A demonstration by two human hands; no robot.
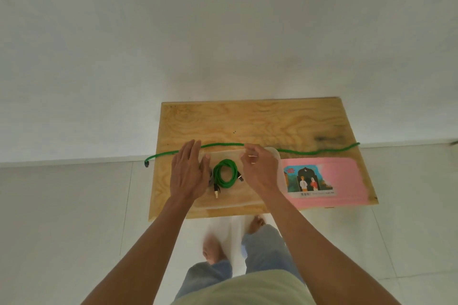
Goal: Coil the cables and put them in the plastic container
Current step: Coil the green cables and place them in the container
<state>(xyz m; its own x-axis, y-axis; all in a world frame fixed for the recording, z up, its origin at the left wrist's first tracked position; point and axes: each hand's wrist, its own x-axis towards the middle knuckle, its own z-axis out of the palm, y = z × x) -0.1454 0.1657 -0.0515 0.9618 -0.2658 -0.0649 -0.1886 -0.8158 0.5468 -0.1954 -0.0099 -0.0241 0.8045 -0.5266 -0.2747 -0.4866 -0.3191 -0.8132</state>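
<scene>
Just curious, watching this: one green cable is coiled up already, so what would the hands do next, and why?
Probably the right hand grips the straight green cable beside its fingers and starts looping it. That cable lies uncoiled across the wooden board, while the coiled cable already sits in the clear container.

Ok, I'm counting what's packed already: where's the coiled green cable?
In the head view, the coiled cable lies inside the clear container at the table's near edge, between the left hand and right hand.
</scene>
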